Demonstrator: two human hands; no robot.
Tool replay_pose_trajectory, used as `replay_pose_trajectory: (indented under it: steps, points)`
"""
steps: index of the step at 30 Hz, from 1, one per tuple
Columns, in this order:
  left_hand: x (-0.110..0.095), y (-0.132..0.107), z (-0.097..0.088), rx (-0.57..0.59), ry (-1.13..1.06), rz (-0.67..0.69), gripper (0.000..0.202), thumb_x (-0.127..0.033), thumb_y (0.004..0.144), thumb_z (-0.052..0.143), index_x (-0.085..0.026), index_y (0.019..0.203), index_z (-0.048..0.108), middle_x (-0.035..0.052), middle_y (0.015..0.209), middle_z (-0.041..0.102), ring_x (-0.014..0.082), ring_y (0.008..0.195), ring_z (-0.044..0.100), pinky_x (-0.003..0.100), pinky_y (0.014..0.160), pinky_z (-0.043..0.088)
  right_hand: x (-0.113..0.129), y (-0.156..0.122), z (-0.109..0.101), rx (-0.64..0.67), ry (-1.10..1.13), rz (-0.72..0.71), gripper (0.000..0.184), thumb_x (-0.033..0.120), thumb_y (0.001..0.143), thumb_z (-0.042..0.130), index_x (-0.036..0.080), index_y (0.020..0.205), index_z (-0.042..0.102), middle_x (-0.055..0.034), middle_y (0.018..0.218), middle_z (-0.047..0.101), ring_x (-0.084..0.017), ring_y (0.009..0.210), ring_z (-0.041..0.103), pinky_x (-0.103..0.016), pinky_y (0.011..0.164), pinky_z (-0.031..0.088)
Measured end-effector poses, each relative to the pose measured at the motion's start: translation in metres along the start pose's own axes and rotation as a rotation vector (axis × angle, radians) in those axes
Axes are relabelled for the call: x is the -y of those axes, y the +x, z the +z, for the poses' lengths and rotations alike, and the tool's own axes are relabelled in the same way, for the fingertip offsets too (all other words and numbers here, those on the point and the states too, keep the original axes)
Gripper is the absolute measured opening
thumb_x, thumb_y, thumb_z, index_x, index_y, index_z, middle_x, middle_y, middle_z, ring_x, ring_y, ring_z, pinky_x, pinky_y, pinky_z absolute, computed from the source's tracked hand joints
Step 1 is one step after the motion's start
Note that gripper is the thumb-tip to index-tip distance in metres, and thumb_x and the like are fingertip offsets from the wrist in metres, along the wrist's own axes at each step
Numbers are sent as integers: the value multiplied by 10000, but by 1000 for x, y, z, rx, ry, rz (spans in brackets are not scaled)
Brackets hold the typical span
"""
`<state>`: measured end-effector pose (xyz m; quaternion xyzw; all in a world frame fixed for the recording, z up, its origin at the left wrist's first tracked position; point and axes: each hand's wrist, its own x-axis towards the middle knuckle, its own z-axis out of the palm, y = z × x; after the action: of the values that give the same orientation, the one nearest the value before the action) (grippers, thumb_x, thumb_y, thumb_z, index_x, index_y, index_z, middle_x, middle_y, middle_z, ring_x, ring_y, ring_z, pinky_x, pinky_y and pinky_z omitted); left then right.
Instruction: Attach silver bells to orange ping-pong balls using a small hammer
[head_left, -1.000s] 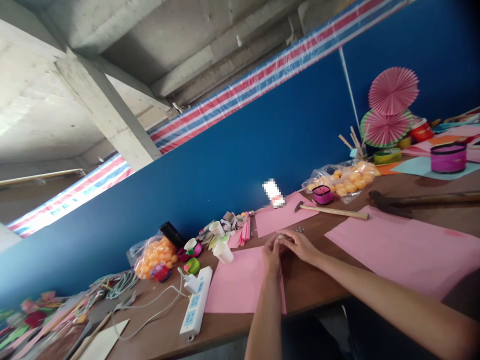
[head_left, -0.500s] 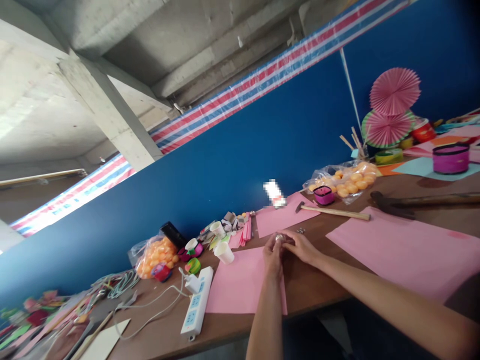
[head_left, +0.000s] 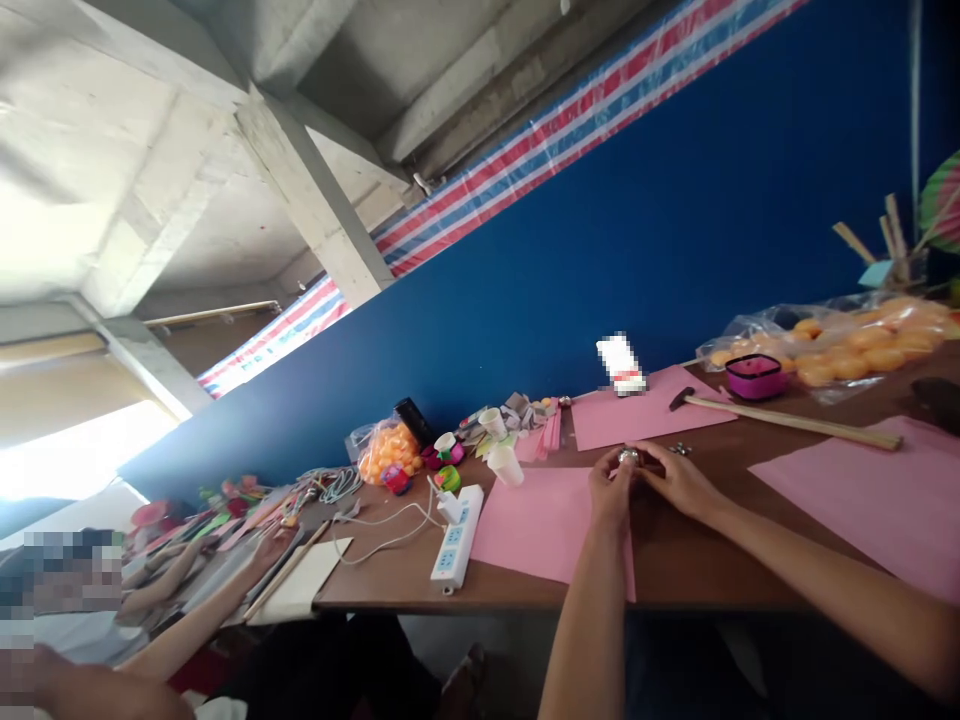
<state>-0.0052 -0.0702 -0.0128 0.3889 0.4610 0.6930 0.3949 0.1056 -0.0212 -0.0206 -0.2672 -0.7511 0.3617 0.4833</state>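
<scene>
Above the brown table, my left hand (head_left: 610, 487) is closed around a small shiny silver object (head_left: 628, 456), too small to name exactly. My right hand (head_left: 681, 484) meets it from the right, its fingers bent and pressed against the same object. Fingers cover most of it. Just behind my right hand lie a few small metal pieces (head_left: 681, 449). A pink paper sheet (head_left: 536, 520) lies to the left, partly beneath my left forearm. Beyond the hands, a hammer (head_left: 787, 415) with a wooden handle rests on the table.
Left of the pink sheet are a white power strip (head_left: 457, 540) with a cord and a white paper cup (head_left: 505, 465). A bag of orange balls (head_left: 862, 345) and a purple container (head_left: 754, 378) stand at the back right. A co-worker's arm (head_left: 202, 610) reaches in at left.
The view has swung left, so the table shifts right in the picture and a co-worker comes into sight. Both my hands stay together on the small silver object.
</scene>
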Motion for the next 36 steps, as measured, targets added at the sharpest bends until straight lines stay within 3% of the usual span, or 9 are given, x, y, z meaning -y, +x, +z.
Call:
replay_pose_trajectory:
  steps: [4, 9, 15, 19, 28, 36]
  points:
    - [2, 0, -1, -42, 16, 3, 441, -394, 585, 728, -118, 917, 637, 101, 850, 662, 171, 711, 621, 308, 710, 484, 0, 0, 0, 13, -12, 33, 419, 292, 738, 556, 178, 1140, 520, -118, 1144, 601, -256, 1023, 581, -390, 882, 474]
    - [-2, -2, 1, -13, 3, 2, 392, -382, 615, 711, -142, 907, 605, 71, 847, 649, 153, 687, 615, 295, 687, 489, 6, 0, -2, -2, -41, -12, 310, 259, 758, 530, 198, 1059, 566, -78, 1006, 657, -229, 912, 622, -366, 807, 503]
    - [-9, -4, 3, 79, -33, 6, 424, -361, 659, 678, -169, 1031, 611, 79, 991, 651, 201, 905, 608, 336, 840, 450, 10, -2, 0, -85, -97, -30, 290, 242, 753, 522, 188, 1036, 554, -86, 1031, 626, -223, 948, 593, -360, 826, 480]
    - [-8, -1, 3, 92, -57, -12, 429, -371, 668, 667, -188, 1052, 617, 83, 1046, 645, 227, 1000, 579, 360, 897, 420, 11, -2, 1, -115, -114, -29, 369, 242, 727, 552, 191, 1090, 516, -92, 1068, 607, -225, 970, 578, -373, 852, 461]
    - [-12, -3, 3, 134, -123, -53, 391, -337, 659, 682, -155, 1003, 640, 96, 949, 673, 225, 883, 628, 358, 815, 471, 16, -3, -4, -71, -97, -10, 313, 207, 727, 549, 185, 1037, 584, -72, 974, 661, -217, 874, 614, -339, 775, 479]
    - [-15, -6, 6, 157, -114, -38, 377, -336, 666, 681, -159, 997, 643, 89, 930, 676, 211, 864, 626, 348, 822, 459, 16, -5, 0, -105, -84, -36, 320, 199, 685, 574, 183, 1004, 587, -86, 1006, 632, -234, 924, 586, -393, 831, 457]
